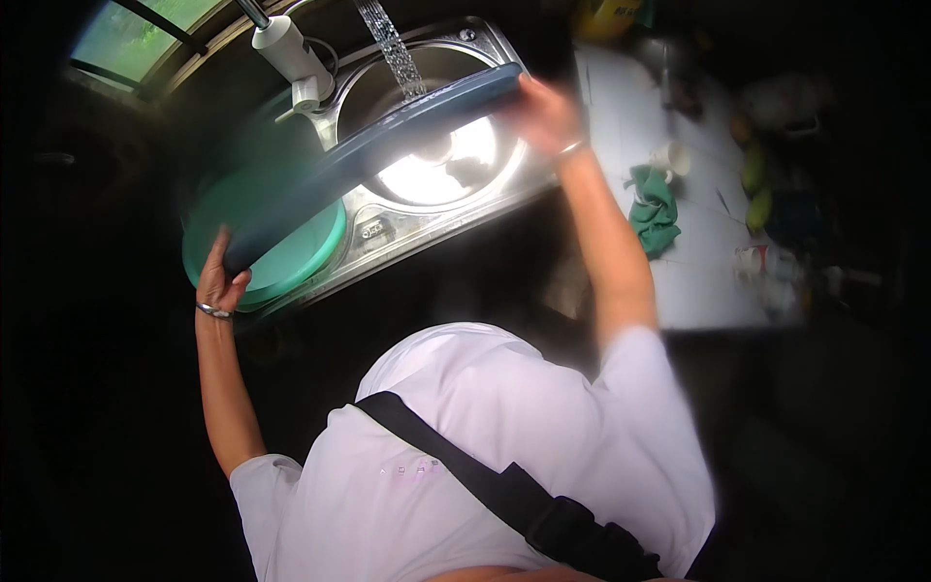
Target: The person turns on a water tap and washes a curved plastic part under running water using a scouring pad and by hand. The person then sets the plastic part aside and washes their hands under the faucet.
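Observation:
A wide blue-grey basin (383, 136), seen nearly edge-on and partly blurred, is held slanting across the sink. My left hand (223, 274) grips its lower left end, with the thumb and fingers at the edge. At the upper right end, my right hand (545, 116) is closed on the rim, blurred by motion. Water (393, 48) pours down behind the basin into the round metal sink (504, 160). Under my left hand's end is a green basin (325, 242), which the blue-grey one partly covers.
A white faucet body (291, 60) rises behind the sink. On the white counter (621, 107) to the right lie a green cloth (654, 211) and a white cup (671, 158). Farther right are blurred green items (759, 209) and a red-and-white container (752, 259). A window (136, 44) is at the upper left.

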Demonstrator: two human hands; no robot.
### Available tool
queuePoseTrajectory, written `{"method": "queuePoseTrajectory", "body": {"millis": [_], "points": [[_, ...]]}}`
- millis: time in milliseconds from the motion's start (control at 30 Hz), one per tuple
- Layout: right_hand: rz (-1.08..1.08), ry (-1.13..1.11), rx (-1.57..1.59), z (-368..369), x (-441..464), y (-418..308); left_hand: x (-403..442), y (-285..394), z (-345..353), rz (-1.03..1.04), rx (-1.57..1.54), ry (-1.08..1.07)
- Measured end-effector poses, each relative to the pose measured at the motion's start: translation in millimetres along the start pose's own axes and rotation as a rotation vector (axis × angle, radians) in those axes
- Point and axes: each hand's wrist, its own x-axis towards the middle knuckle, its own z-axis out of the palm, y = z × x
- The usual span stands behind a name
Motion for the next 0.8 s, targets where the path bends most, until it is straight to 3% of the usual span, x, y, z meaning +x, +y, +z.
{"method": "queuePoseTrajectory", "body": {"millis": [200, 333, 400, 500, 600, 800], "points": [[-0.145, 0.067, -0.082, -7.1, -55.0, -77.5, 18.3, -7.7, 62.0, 0.093, -0.084, -0.085], [-0.28, 0.206, -0.168, -6.9, -80.9, -105.7, 80.8, -32.3, 78.6, 0.053, -0.182, -0.413], [-0.309, 0.234, -0.198, -2.2, -88.6, -119.2, 133.4, -52.9, 88.9, -0.062, -0.267, -0.255], [-0.298, 0.268, -0.181, -1.9, -101.9, -150.0, 133.4, -60.8, 130.1, -0.036, -0.348, -0.433], [-0.309, 0.329, -0.194, -9.9, -117.4, -171.3, 141.0, -71.0, 166.4, -0.004, -0.422, -0.396], [-0.278, 0.369, -0.092, -49.6, -160.8, -177.8, 138.8, -78.8, 225.5, 0.023, -0.619, -0.563]]}}
